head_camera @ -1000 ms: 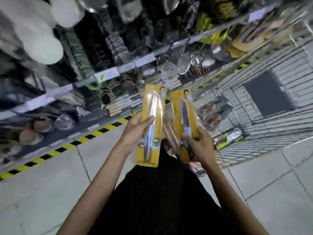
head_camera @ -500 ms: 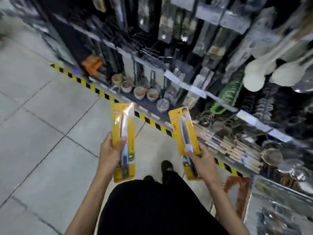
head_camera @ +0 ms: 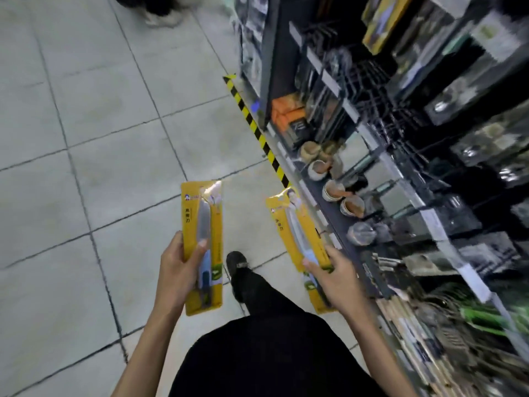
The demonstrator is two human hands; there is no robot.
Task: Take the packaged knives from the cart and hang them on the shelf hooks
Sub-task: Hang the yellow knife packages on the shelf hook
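Observation:
I hold two packaged knives on yellow cards above the tiled floor. My left hand [head_camera: 177, 270] grips the lower half of one knife package [head_camera: 203, 224], thumb across its front. My right hand [head_camera: 335, 277] grips the lower end of the other knife package [head_camera: 289, 224], which leans toward the shelf. The dark shelf unit [head_camera: 380, 156] runs along the right, with wire hooks [head_camera: 369, 90] higher up and a similar yellow package [head_camera: 380, 21] hanging at the top. The cart is not in view.
Small bowls [head_camera: 333, 190] and wrapped kitchenware line the lowest shelf. A yellow-black striped strip [head_camera: 257, 133] marks the shelf base. My shoe [head_camera: 237, 262] and dark clothing are below. Another person's feet [head_camera: 160, 12] stand at the far end of the aisle.
My view has swung left along the aisle, so the shelf now runs down the right side. Both hands keep their packages, now held farther apart.

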